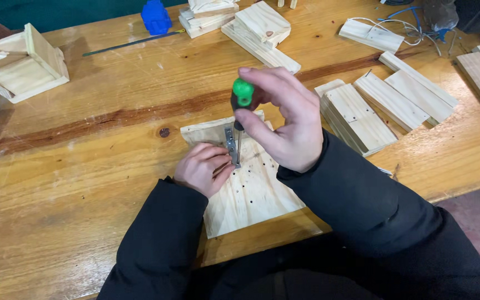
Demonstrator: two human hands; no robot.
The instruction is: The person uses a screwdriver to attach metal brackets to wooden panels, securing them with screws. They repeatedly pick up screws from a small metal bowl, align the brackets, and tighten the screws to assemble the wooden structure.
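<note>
screwdriver upright on the board, both hands in close

right hand (287,125) is up top, fingers curled around the green-capped handle of the screwdriver (241,100), thumb and fingertips pinching it from both sides. the tool stands nearly upright, its thin shaft running down to a small metal hinge (230,145) on the wooden board (251,191).

left hand (202,168) sits low on the board, just left of the shaft, fingers folded in and pressed together, fingertips touching the hinge and pinning it flat. whether a screw sits under the tip, can't tell, it's too small to see.

the board lies flat at the near edge of the workbench (84,183), right in front of the person, tilted a little against the bench edge, with a scatter of small dark holes across its face. both arms are in black sleeves.

around it: a stack of wooden slats (356,114) just to the right of the right hand, more flat slats (418,94) beyond that. at the far edge, a pile of wood offcuts (256,28) and a blue plastic object (155,16) beside it. a small wooden box frame (20,64) sits far left, well apart from the hands. a tangle of blue and white wire (412,25) lies at the far right.
</note>
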